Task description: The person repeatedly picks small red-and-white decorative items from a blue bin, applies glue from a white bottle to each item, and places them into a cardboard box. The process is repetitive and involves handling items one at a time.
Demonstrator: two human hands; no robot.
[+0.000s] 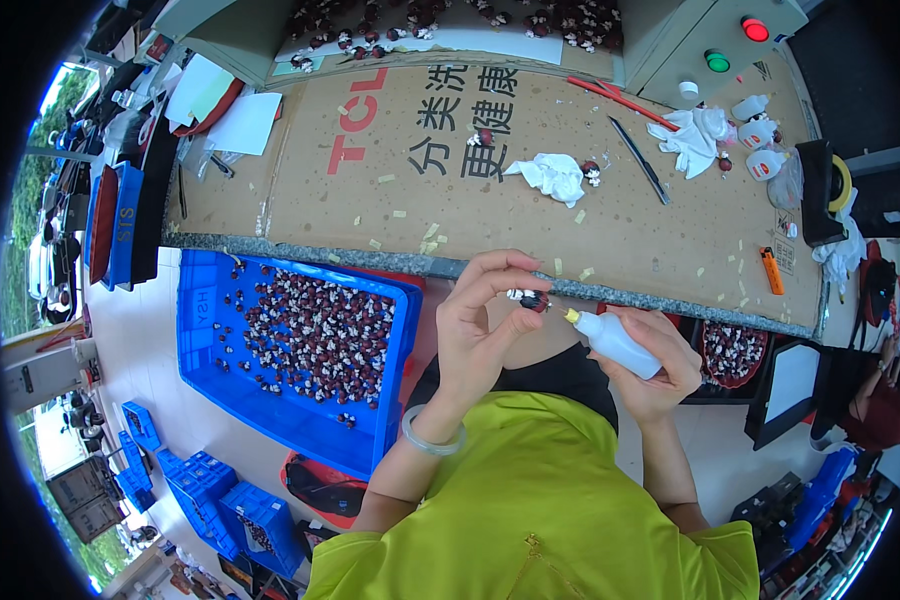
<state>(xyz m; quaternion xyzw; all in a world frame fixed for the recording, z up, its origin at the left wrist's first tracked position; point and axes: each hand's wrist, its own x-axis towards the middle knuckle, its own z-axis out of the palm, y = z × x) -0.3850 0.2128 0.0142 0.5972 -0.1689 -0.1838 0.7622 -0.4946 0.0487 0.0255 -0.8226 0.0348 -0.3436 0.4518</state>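
Between thumb and fingers, my left hand (485,325) pinches a small dark red and white figurine (533,299). My right hand (655,365) is wrapped round a white squeeze bottle (620,343) with a yellow tip. The bottle lies tilted, its tip pointing left at the figurine, a small gap apart. Both hands are in front of my body at the near edge of the cardboard-covered bench (350,215). Left of my left hand, a blue plastic bin (192,330) holds many similar red and white pieces.
On the bench lie crumpled white tissue (550,178), a black pen (640,160), a red stick (625,103) and an orange lighter (772,270). Several small white bottles (760,135) stand at the far right. A grey machine (715,50) with lit buttons holds more pieces. Right of me is a red basket (735,378).
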